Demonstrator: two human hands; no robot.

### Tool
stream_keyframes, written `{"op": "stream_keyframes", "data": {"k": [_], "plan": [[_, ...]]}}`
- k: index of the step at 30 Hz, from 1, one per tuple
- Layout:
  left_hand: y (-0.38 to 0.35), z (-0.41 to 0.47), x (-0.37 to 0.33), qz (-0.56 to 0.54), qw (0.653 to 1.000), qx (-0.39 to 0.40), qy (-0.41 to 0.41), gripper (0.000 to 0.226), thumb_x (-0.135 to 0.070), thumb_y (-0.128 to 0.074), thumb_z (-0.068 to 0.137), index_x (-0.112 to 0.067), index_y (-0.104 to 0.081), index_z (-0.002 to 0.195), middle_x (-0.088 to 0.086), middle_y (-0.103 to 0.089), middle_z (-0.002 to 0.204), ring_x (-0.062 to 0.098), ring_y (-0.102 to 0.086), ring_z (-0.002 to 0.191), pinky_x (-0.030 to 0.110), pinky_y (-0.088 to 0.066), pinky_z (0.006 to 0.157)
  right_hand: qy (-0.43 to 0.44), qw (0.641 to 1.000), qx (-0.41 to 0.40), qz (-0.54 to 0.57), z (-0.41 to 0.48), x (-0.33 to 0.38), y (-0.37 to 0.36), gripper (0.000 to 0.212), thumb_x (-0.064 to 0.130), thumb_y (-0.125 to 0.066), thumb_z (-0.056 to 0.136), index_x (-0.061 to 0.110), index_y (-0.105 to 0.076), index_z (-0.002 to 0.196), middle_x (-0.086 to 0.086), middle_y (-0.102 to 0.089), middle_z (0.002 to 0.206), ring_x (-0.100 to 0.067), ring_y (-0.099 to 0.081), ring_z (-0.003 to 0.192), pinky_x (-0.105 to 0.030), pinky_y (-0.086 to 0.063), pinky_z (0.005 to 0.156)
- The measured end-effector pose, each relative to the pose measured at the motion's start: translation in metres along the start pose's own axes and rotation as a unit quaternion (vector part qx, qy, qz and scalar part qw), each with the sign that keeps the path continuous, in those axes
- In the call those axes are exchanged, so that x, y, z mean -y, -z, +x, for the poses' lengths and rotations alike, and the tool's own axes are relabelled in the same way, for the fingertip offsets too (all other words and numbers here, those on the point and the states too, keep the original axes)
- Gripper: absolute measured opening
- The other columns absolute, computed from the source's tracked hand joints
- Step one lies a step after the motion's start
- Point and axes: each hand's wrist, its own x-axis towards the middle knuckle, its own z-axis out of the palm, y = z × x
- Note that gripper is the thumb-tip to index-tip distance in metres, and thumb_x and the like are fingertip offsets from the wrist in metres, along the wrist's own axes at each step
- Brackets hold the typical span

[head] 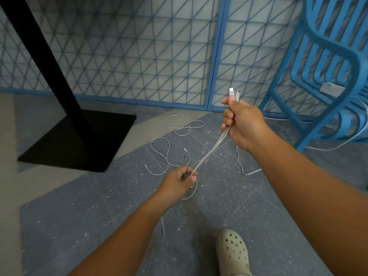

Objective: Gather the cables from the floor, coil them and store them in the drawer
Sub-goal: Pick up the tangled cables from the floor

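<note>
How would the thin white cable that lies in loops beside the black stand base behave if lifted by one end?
Probably floppy: that cable lies in loose curves. Likely light, being so thin. The strands between the right hand and left hand look straight only under tension, so its free end would probably dangle.

Cable strands [209, 154] vanish inside the right hand [243, 122] at 3 o'clock; blue chair [355, 66] is cropped at 2 o'clock.

Indoor lounge-like room, blue lattice screen [216, 56], blue slatted chair [356, 64], speckled floor [99, 226]
</note>
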Motion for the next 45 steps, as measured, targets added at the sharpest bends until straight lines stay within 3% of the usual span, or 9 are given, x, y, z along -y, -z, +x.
{"op": "stream_keyframes", "data": {"k": [8,13,22,25,28,32,37,40,45], "plan": [[-0.023,0.099,0.056,0.029,0.997,-0.011,0.071,0.032,-0.005,-0.055,0.087,-0.031,-0.055,0.069,-0.008,-0.054,0.066,-0.004,-0.050,0.055,0.011,-0.039,0.060,-0.044,0.999,-0.024,0.016,0.102,-0.051,0.029,0.027,0.027,-0.034,0.099,0.017,-0.049,0.078,0.003,-0.032,0.054,-0.004,-0.030,0.038,-0.018,-0.031,0.041],[-0.035,0.155,0.087,0.005,0.993,-0.018,0.114,0.016,-0.025,-0.059,0.072,-0.034,-0.059,0.060,-0.013,-0.056,0.060,-0.002,-0.048,0.058,0.021,-0.041,0.068,-0.086,0.995,-0.048,0.027,0.172,-0.084,0.045,0.028,0.027,-0.034,0.099,0.017,-0.048,0.078,0.002,-0.031,0.055,-0.004,-0.030,0.036,-0.017,-0.030,0.039],[-0.039,0.269,0.104,-0.123,0.973,-0.018,0.197,0.008,-0.016,-0.066,0.063,-0.020,-0.059,0.066,-0.016,-0.061,0.049,-0.008,-0.053,0.050,0.009,-0.043,0.055,-0.140,0.989,-0.037,-0.002,0.291,-0.129,0.064,0.029,0.027,-0.034,0.099,0.017,-0.047,0.075,0.002,-0.030,0.052,-0.002,-0.029,0.032,-0.017,-0.029,0.036],[-0.038,0.294,0.115,-0.077,0.966,-0.063,0.237,0.024,-0.001,-0.064,0.080,-0.020,-0.058,0.065,-0.010,-0.060,0.067,0.000,-0.056,0.065,0.003,-0.041,0.054,-0.158,0.987,-0.035,-0.019,0.314,-0.139,0.070,0.028,0.026,-0.034,0.099,0.017,-0.046,0.075,0.002,-0.030,0.053,-0.002,-0.029,0.032,-0.020,-0.029,0.039],[-0.038,0.321,0.121,0.012,0.951,-0.096,0.293,0.019,-0.009,-0.056,0.086,-0.017,-0.061,0.070,-0.001,-0.061,0.074,0.020,-0.056,0.082,0.006,-0.038,0.052,-0.187,0.982,-0.035,-0.019,0.333,-0.145,0.077,0.028,0.026,-0.034,0.098,0.017,-0.046,0.075,0.002,-0.031,0.052,-0.003,-0.029,0.033,-0.019,-0.030,0.038],[-0.039,0.345,0.121,0.186,0.923,-0.065,0.332,0.024,-0.021,-0.043,0.090,-0.013,-0.066,0.090,0.014,-0.066,0.112,0.026,-0.059,0.105,0.022,-0.037,0.075,-0.207,0.977,-0.031,-0.031,0.346,-0.150,0.083,0.027,0.026,-0.035,0.098,0.016,-0.047,0.077,0.002,-0.032,0.052,-0.005,-0.030,0.036,-0.021,-0.029,0.040],[-0.026,0.347,0.138,0.157,0.922,-0.145,0.323,0.027,-0.013,-0.052,0.084,-0.023,-0.054,0.059,0.012,-0.068,0.089,0.025,-0.062,0.087,0.026,-0.042,0.073,-0.200,0.979,-0.027,-0.042,0.347,-0.163,0.085,0.027,0.025,-0.034,0.098,0.016,-0.048,0.076,0.004,-0.033,0.050,-0.003,-0.031,0.034,-0.021,-0.030,0.040],[-0.021,0.351,0.150,0.200,0.916,-0.132,0.322,0.017,-0.015,-0.052,0.085,-0.013,-0.068,0.084,0.011,-0.069,0.104,0.027,-0.062,0.099,0.027,-0.045,0.081,-0.188,0.982,-0.029,-0.012,0.347,-0.170,0.086,0.028,0.024,-0.033,0.099,0.016,-0.047,0.076,0.008,-0.034,0.043,-0.002,-0.030,0.033,-0.019,-0.029,0.037],[-0.030,0.358,0.195,0.324,0.882,-0.051,0.338,0.035,-0.024,-0.038,0.093,-0.012,-0.060,0.116,0.010,-0.060,0.127,0.027,-0.054,0.119,0.032,-0.041,0.098,-0.169,0.984,-0.045,-0.031,0.334,-0.194,0.095,0.028,0.026,-0.034,0.098,0.016,-0.047,0.075,0.004,-0.032,0.050,-0.003,-0.030,0.034,-0.021,-0.028,0.042]]}}
